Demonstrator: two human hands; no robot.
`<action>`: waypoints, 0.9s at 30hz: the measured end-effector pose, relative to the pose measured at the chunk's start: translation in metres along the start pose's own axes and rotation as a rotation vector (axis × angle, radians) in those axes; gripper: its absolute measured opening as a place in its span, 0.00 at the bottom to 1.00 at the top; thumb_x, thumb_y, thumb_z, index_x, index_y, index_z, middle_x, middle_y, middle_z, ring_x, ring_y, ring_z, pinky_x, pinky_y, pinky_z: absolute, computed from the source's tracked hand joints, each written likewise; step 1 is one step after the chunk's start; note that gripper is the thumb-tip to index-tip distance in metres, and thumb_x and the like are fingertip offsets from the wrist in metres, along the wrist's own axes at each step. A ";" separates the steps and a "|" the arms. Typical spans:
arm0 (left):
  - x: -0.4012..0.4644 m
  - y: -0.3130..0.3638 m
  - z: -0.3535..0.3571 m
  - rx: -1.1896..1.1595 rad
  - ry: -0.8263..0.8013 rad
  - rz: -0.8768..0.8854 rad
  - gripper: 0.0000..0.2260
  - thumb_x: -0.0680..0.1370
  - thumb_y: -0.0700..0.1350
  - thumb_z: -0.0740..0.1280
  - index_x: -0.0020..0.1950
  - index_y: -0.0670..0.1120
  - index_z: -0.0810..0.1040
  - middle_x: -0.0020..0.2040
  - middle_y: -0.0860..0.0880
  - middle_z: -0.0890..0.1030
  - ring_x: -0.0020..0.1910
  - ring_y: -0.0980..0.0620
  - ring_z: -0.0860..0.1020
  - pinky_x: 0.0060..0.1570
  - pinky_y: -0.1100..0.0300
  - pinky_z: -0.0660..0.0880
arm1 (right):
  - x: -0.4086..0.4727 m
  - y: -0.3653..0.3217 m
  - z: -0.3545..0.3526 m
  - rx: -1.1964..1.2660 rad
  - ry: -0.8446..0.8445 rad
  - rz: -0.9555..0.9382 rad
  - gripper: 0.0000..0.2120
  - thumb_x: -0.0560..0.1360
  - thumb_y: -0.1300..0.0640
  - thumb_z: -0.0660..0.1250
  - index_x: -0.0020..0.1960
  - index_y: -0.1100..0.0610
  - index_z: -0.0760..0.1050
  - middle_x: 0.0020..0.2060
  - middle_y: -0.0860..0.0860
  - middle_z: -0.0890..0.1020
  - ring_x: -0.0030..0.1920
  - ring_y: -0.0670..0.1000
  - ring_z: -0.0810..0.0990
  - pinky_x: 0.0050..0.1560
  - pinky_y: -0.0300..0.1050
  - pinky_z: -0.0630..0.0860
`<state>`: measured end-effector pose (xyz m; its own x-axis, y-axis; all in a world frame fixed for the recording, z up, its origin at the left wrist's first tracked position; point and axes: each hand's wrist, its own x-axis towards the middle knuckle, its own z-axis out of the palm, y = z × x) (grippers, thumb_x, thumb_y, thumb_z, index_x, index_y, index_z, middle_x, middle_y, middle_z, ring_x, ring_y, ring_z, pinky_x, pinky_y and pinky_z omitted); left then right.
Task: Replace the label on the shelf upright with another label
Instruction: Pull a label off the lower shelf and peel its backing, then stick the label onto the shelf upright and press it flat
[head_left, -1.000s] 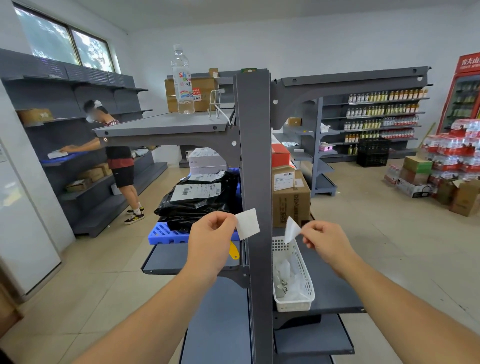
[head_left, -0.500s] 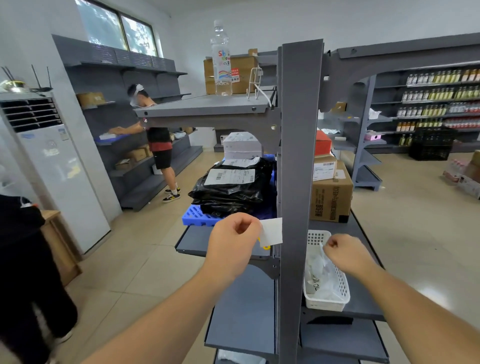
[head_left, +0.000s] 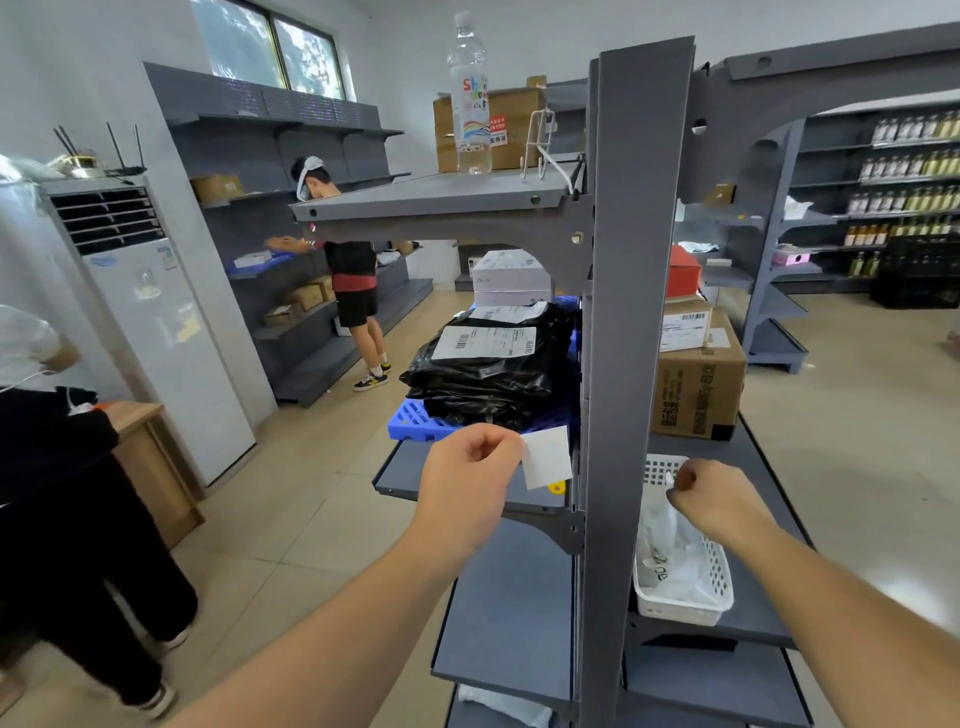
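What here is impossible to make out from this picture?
- Head view: the white label in the left hand shows a blank face; any print is unseen.
- The right hand, curled over the white basket, hides whatever it pinches.
- Basket scraps: writing too small.

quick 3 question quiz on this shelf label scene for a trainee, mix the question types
1. True or false: the left hand pinches a white label beside the shelf upright.
2. The right hand is over which container? A) blue crate B) white basket C) cardboard box
3. What stands on the top shelf, left of the upright?

Key: 1 true; 2 B; 3 a clear plastic bottle
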<state>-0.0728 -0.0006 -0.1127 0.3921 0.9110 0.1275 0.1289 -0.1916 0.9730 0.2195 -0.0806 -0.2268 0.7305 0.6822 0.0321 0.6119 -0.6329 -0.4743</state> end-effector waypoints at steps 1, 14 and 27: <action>0.000 0.000 0.001 -0.006 0.004 -0.011 0.06 0.77 0.42 0.69 0.42 0.45 0.85 0.32 0.53 0.78 0.28 0.59 0.70 0.25 0.71 0.66 | 0.001 0.001 0.000 -0.003 0.008 -0.004 0.07 0.76 0.55 0.67 0.41 0.55 0.78 0.38 0.52 0.84 0.35 0.50 0.79 0.31 0.44 0.72; 0.002 0.006 0.015 -0.023 -0.021 -0.022 0.06 0.76 0.42 0.69 0.41 0.47 0.85 0.31 0.56 0.80 0.29 0.61 0.72 0.34 0.64 0.71 | -0.006 0.005 -0.010 0.082 0.081 -0.002 0.08 0.79 0.52 0.63 0.45 0.52 0.78 0.36 0.49 0.82 0.34 0.47 0.79 0.30 0.43 0.72; 0.005 0.019 0.036 -0.114 -0.048 0.021 0.09 0.77 0.41 0.68 0.40 0.49 0.86 0.36 0.53 0.86 0.33 0.62 0.79 0.33 0.68 0.73 | -0.092 -0.068 -0.093 0.484 0.514 -0.517 0.06 0.78 0.62 0.68 0.44 0.54 0.78 0.33 0.51 0.80 0.37 0.52 0.77 0.34 0.37 0.73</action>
<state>-0.0354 -0.0133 -0.1004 0.4375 0.8881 0.1412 0.0165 -0.1649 0.9862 0.1392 -0.1341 -0.1157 0.5147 0.5171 0.6839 0.7936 0.0146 -0.6082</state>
